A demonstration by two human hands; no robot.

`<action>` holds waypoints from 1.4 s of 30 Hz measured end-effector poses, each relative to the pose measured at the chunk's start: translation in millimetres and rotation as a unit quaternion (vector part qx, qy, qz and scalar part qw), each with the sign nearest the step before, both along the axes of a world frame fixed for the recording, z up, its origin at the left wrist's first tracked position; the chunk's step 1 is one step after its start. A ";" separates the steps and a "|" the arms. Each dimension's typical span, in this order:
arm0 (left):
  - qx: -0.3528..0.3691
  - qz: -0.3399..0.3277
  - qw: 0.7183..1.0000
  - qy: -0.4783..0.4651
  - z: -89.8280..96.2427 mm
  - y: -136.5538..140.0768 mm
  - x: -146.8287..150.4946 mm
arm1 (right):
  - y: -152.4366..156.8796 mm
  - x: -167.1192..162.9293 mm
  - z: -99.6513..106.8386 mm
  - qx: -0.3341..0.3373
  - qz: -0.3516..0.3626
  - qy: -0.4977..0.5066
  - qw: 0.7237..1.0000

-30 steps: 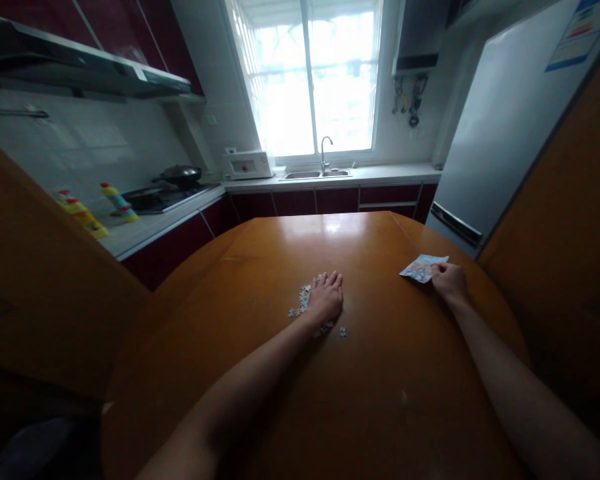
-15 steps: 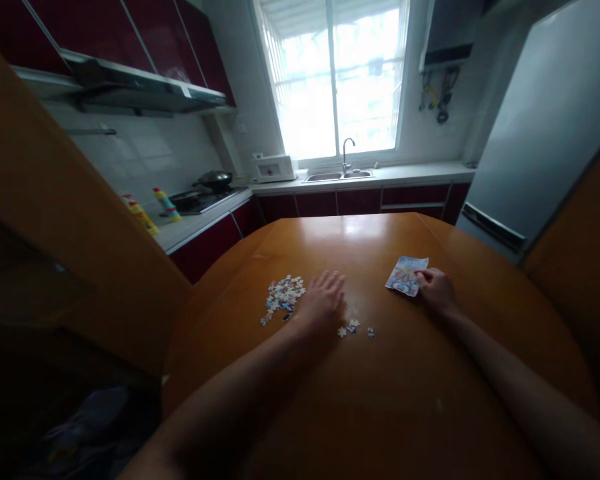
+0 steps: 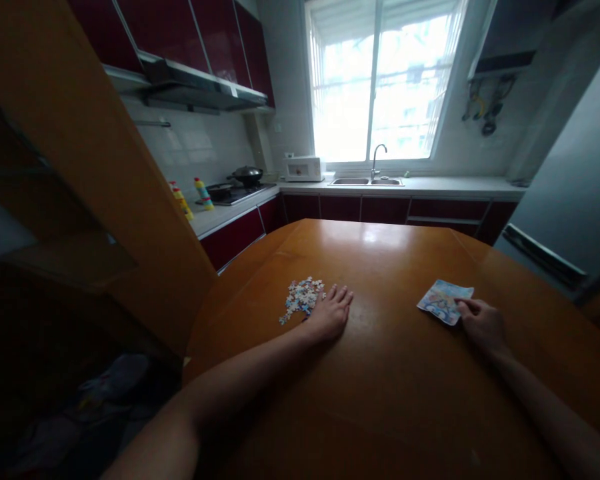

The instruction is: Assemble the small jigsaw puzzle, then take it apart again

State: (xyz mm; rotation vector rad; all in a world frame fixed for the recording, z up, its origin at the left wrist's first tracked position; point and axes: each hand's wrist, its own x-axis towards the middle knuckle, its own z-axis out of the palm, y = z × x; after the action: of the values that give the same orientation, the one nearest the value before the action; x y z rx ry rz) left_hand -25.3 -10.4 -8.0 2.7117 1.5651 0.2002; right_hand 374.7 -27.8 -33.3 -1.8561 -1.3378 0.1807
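A loose heap of small jigsaw puzzle pieces point(image 3: 301, 295), white and blue, lies on the brown wooden table point(image 3: 380, 393). Right beside the heap, my left hand point(image 3: 333, 312) rests palm down with its fingers spread; what is under the palm is hidden. Farther right, my right hand point(image 3: 485, 327) pinches the right edge of a small picture sheet point(image 3: 441, 300) in blue and pale colours, between thumb and fingers. The sheet is lying on the tabletop or just above it; I cannot tell which.
Beyond the table runs a counter with a sink point(image 3: 365, 181), a white microwave point(image 3: 304, 169) and a lidded pan point(image 3: 247, 175) on the stove. Bottles point(image 3: 203, 194) stand at the left. A fridge point(image 3: 575, 180) is at the right, and a wooden panel point(image 3: 145, 267) borders the left side.
My left hand has come over the few stray puzzle pieces right of the heap, which no longer show. The view has turned left. My right hand still pinches the picture sheet.
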 end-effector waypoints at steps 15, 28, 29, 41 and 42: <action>0.046 -0.120 0.992 0.013 10.5 -17.4 -61.0 | -1.1 -24.7 -2.9 0.023 0.073 -0.048 0.996; -0.006 0.014 1.000 0.026 24.7 48.0 -121.6 | 1.1 -32.3 -0.7 0.023 0.072 -0.051 0.996; -0.010 0.034 0.999 0.021 24.9 52.5 -120.4 | 0.6 -32.5 -0.6 0.025 0.071 -0.049 0.996; 0.034 0.014 0.999 0.006 27.3 37.2 -112.6 | 1.3 -34.8 -1.6 0.021 0.077 -0.037 0.996; 0.037 0.009 0.999 0.010 26.6 36.0 -108.0 | 1.5 -34.9 -1.6 0.021 0.078 -0.037 0.996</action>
State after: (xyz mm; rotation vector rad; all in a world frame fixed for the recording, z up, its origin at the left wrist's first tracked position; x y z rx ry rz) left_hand -133.3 25.6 18.7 2.7638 1.6196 0.2365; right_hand 339.8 -26.3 -34.9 -1.7386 -1.5264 0.1639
